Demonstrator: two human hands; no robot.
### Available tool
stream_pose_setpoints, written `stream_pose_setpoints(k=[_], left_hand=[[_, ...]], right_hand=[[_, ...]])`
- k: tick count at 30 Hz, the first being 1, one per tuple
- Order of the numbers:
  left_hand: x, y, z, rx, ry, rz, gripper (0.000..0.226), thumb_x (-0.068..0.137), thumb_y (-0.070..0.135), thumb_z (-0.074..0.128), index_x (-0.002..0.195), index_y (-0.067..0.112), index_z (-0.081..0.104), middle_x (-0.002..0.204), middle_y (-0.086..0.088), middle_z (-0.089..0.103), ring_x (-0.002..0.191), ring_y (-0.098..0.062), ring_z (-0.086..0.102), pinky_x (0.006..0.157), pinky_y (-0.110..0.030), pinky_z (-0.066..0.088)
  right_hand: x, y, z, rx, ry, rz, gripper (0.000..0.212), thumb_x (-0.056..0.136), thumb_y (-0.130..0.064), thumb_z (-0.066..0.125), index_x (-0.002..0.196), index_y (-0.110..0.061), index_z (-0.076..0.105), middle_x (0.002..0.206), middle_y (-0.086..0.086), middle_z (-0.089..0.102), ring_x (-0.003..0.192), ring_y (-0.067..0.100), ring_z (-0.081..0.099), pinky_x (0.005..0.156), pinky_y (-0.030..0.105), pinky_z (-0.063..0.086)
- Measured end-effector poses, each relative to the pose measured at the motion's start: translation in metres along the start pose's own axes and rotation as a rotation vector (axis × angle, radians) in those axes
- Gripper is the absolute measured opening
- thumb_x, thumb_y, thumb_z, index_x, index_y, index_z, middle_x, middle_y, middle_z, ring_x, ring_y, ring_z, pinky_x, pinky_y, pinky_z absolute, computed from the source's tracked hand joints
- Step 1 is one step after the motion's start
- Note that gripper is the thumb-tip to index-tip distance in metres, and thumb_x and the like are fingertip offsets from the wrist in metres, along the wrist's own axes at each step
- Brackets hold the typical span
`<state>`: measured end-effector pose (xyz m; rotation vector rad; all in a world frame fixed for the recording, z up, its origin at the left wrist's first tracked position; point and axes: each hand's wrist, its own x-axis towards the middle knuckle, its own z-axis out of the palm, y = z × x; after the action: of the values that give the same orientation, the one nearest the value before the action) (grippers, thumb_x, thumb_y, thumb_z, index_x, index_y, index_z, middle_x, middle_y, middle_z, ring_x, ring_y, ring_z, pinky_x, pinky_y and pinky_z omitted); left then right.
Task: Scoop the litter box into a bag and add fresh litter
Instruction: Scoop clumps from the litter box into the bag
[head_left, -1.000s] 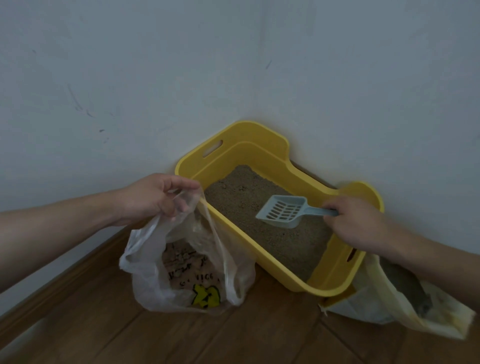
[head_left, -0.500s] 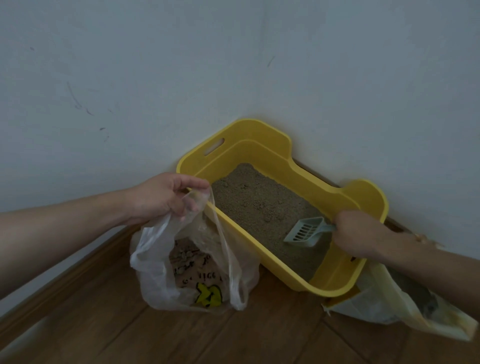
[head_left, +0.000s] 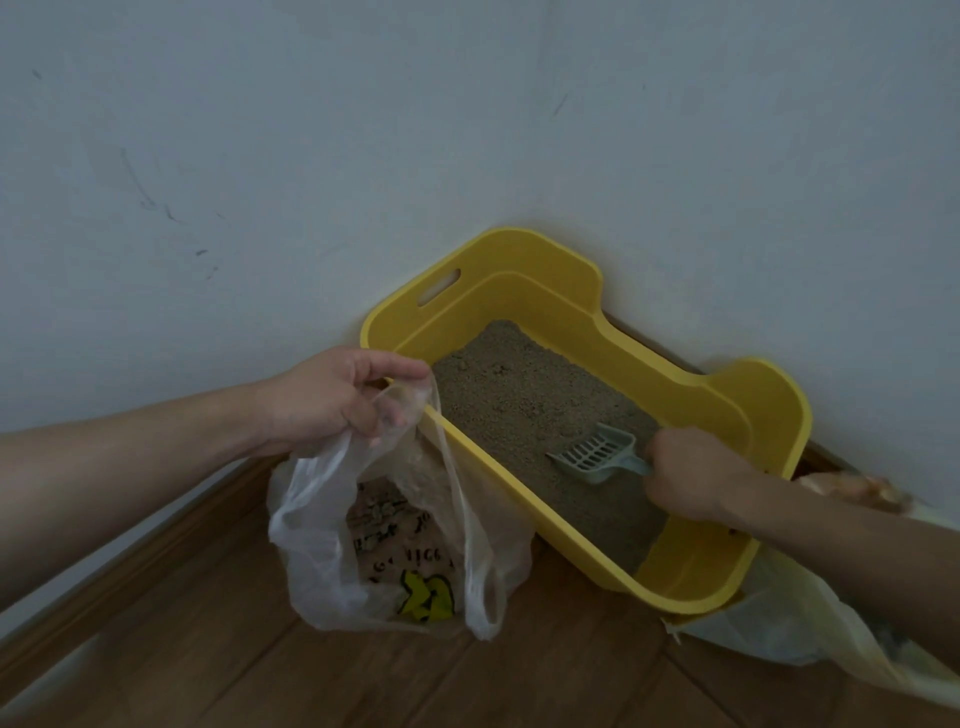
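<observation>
Litter box (head_left: 769, 415), yellow plastic, sits on the wood floor (head_left: 311, 675) in the corner where two pale walls (head_left: 260, 156) meet. One slotted handle cutout shows in the far-left wall of the box. Grey-brown litter (head_left: 519, 405) covers the bottom, surface uneven.

Bag (head_left: 322, 519), thin clear plastic, stands on the floor just beside the near-left side of the box, touching its rim near the top. Inside it, clumps of pale litter lie over a brown printed surface. Dark writing is visible through the plastic but is not readable; a yellow and black graphic shows at the bottom, meaning unclear.

Second bag (head_left: 779, 623), pale and translucent, lies on the floor at the right, partly under the near-right corner of the box and partly hidden by the right forearm. Contents cannot be made out.

Left hand (head_left: 332, 400) is closed on the upper edge of the bag, fingers pinching the plastic and holding the mouth up beside the box rim.

Right hand (head_left: 691, 478) is inside the box at its near-right end, fist wrapped around the handle of the scoop (head_left: 597, 457).

Scoop is pale blue-grey, slotted, lying low with its blade on the litter and pointing toward the left. Whether it holds any clumps cannot be told.
</observation>
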<state>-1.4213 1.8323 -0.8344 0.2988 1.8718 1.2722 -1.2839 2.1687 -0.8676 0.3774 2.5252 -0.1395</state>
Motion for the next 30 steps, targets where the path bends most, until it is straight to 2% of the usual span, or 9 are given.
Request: stream_pose_setpoints(k=[3,8,13,16,18,22,25,27,30], left_hand=[[0.001,-0.002,-0.001,-0.008,-0.004,0.002,0.078,0.052,-0.010,0.063,0.117,0.033,0.067,0.089,-0.010,0.069,0.083,-0.029,0.062,0.057,-0.030,0.048],[0.000,-0.002,-0.003,-0.014,-0.017,0.004,0.076,0.054,-0.009,0.065,0.113,0.038,0.070,0.092,-0.009,0.071,0.086,-0.027,0.063,0.062,-0.033,0.048],[0.000,-0.003,-0.005,-0.023,-0.027,-0.004,0.075,0.054,-0.009,0.066,0.111,0.041,0.071,0.094,-0.009,0.070,0.085,-0.028,0.063,0.062,-0.033,0.048],[0.001,-0.004,-0.006,-0.032,-0.020,-0.001,0.076,0.055,-0.009,0.066,0.111,0.041,0.071,0.105,-0.011,0.071,0.090,-0.034,0.065,0.064,-0.036,0.050],[0.001,-0.004,-0.006,-0.043,-0.015,0.004,0.075,0.055,-0.009,0.066,0.111,0.041,0.071,0.104,-0.011,0.070,0.088,-0.034,0.065,0.063,-0.035,0.049],[0.002,-0.005,-0.007,-0.061,-0.020,0.015,0.076,0.056,-0.009,0.067,0.113,0.040,0.071,0.114,-0.020,0.068,0.096,-0.035,0.065,0.065,-0.035,0.050],[0.001,-0.005,-0.008,-0.078,-0.033,0.008,0.075,0.060,-0.014,0.067,0.118,0.034,0.069,0.106,-0.017,0.068,0.079,-0.028,0.065,0.055,-0.028,0.051],[0.002,-0.004,-0.008,-0.091,-0.047,0.002,0.076,0.068,-0.024,0.061,0.124,0.027,0.065,0.101,-0.018,0.067,0.070,-0.021,0.064,0.050,-0.025,0.050],[0.002,-0.003,-0.006,-0.100,-0.064,0.002,0.076,0.072,-0.033,0.052,0.125,0.021,0.061,0.094,-0.019,0.064,0.063,-0.015,0.065,0.048,-0.021,0.050]], right_hand=[[0.009,-0.006,-0.002,0.015,0.024,-0.009,0.015,0.093,-0.016,0.051,0.090,-0.013,0.066,0.068,0.001,0.057,0.058,0.012,0.055,0.051,0.024,0.047],[0.027,-0.014,0.000,0.072,0.059,-0.021,0.023,0.092,-0.018,0.052,0.105,-0.014,0.070,0.072,0.002,0.063,0.059,0.013,0.061,0.050,0.025,0.051],[0.041,-0.029,-0.001,0.077,0.093,-0.037,0.020,0.091,-0.019,0.054,0.101,-0.015,0.071,0.073,0.002,0.065,0.063,0.014,0.063,0.054,0.027,0.055],[0.048,-0.037,-0.002,0.082,0.111,-0.056,0.021,0.090,-0.018,0.055,0.102,-0.013,0.071,0.074,0.003,0.066,0.063,0.014,0.064,0.053,0.027,0.055],[0.054,-0.042,-0.003,0.097,0.112,-0.063,0.023,0.089,-0.018,0.054,0.104,-0.013,0.071,0.075,0.003,0.066,0.065,0.015,0.065,0.054,0.030,0.057],[0.064,-0.054,-0.004,0.136,0.107,-0.083,0.024,0.089,-0.017,0.054,0.107,-0.014,0.070,0.077,0.003,0.065,0.065,0.014,0.063,0.049,0.026,0.049],[0.073,-0.066,-0.004,0.164,0.111,-0.103,0.023,0.089,-0.016,0.053,0.105,-0.014,0.069,0.077,0.003,0.064,0.065,0.015,0.062,0.047,0.026,0.045],[0.080,-0.073,-0.004,0.174,0.125,-0.116,0.023,0.089,-0.015,0.052,0.103,-0.013,0.070,0.075,0.004,0.063,0.063,0.016,0.061,0.045,0.025,0.040],[0.091,-0.083,-0.003,0.205,0.145,-0.128,0.023,0.090,-0.015,0.052,0.105,-0.013,0.069,0.077,0.004,0.063,0.065,0.016,0.061,0.048,0.026,0.043]])
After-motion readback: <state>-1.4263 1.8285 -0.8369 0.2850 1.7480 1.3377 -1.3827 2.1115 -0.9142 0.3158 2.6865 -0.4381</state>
